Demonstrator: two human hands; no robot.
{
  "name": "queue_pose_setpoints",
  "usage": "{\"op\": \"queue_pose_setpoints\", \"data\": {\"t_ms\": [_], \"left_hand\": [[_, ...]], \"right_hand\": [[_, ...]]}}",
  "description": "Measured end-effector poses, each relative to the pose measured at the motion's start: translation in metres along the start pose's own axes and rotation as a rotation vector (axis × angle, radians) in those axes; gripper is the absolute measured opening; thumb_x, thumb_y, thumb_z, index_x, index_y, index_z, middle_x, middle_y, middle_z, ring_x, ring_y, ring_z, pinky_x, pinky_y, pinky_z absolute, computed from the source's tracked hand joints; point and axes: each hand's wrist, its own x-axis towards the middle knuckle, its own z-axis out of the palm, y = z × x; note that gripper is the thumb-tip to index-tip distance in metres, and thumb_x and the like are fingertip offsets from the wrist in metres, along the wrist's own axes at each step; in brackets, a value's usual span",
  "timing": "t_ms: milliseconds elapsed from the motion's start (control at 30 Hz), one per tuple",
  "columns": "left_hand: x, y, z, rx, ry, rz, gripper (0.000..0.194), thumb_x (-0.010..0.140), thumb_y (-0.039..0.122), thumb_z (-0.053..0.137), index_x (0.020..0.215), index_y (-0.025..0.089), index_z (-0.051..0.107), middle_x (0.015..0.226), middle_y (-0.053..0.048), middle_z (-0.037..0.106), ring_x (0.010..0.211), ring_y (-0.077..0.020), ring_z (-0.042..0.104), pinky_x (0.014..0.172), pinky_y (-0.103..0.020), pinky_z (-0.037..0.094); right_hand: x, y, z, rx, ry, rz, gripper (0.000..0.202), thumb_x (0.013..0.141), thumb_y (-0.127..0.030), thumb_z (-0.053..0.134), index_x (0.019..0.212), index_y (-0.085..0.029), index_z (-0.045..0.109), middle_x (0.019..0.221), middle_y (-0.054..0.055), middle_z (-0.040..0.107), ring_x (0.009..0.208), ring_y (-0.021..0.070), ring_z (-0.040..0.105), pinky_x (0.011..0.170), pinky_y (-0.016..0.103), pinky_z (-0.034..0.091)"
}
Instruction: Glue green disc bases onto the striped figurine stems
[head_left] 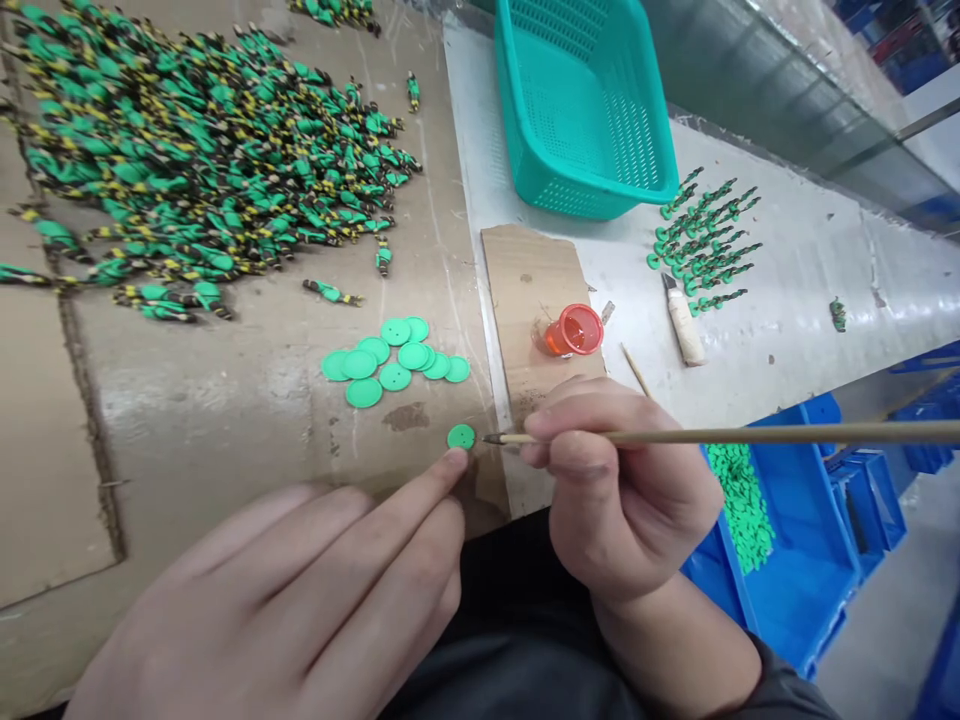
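Observation:
My right hand [622, 480] pinches a thin paintbrush [705, 434], its dark tip pointing left just beside a small green disc [460, 437] with tiny holes. My left hand [322, 590] lies palm down with its fingers stretched out, and the index fingertip touches the near edge of that disc. Several more green discs [395, 376] overlap in a loose cluster beyond it on the cardboard. Past my right hand, a small red-rimmed cup [576, 330] of orange-red liquid stands on a cardboard piece [529, 270].
A large pile of green, yellow and dark figurines [202, 160] covers the upper left. A teal basket [592, 110] stands at the back. To the right are rows of figurines on green bases [705, 240], a wrapped-handle knife [684, 325], a thin stick [636, 368] and a blue bin [806, 530] holding green discs.

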Motion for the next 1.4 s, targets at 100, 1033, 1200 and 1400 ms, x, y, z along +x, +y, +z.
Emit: {"op": "queue_pose_setpoints", "data": {"t_ms": [100, 1033, 1200, 1400], "left_hand": [[-0.001, 0.0, -0.001, -0.046, -0.019, -0.062, 0.047, 0.099, 0.031, 0.088, 0.145, 0.033, 0.082, 0.159, -0.002, 0.083, 0.094, -0.0277, 0.09, 0.085, -0.048, 0.077], [0.046, 0.003, -0.01, -0.332, 0.292, -0.785, 0.019, 0.101, 0.032, 0.097, 0.119, 0.035, 0.094, 0.117, 0.005, 0.094, 0.097, -0.0145, 0.087, 0.097, -0.022, 0.071], [0.06, 0.008, -0.012, -0.275, 0.273, -0.637, 0.017, 0.106, 0.025, 0.09, 0.115, 0.038, 0.094, 0.114, 0.011, 0.093, 0.101, -0.0094, 0.087, 0.105, -0.017, 0.067], [0.063, 0.014, -0.013, -0.254, 0.243, -0.686, 0.013, 0.106, 0.026, 0.09, 0.114, 0.036, 0.094, 0.114, 0.009, 0.093, 0.103, -0.0109, 0.087, 0.105, -0.019, 0.066]], "right_hand": [[0.001, -0.006, -0.005, 0.067, 0.102, 0.022, 0.014, 0.118, -0.033, 0.075, 0.13, -0.028, 0.082, 0.093, 0.003, 0.083, 0.07, 0.022, 0.082, 0.066, 0.038, 0.075], [0.014, 0.005, -0.023, 0.231, 0.123, -0.14, 0.028, 0.115, -0.015, 0.08, 0.141, -0.022, 0.077, 0.124, 0.008, 0.094, 0.11, 0.0207, 0.094, 0.102, 0.035, 0.079], [0.014, 0.009, -0.024, 0.226, 0.104, -0.191, 0.02, 0.114, -0.014, 0.079, 0.133, -0.019, 0.078, 0.126, 0.009, 0.094, 0.114, 0.0194, 0.092, 0.106, 0.031, 0.076], [0.01, 0.012, -0.023, 0.238, 0.119, -0.174, 0.015, 0.115, -0.015, 0.079, 0.13, -0.018, 0.077, 0.125, 0.009, 0.094, 0.114, 0.0188, 0.092, 0.106, 0.031, 0.076]]}}
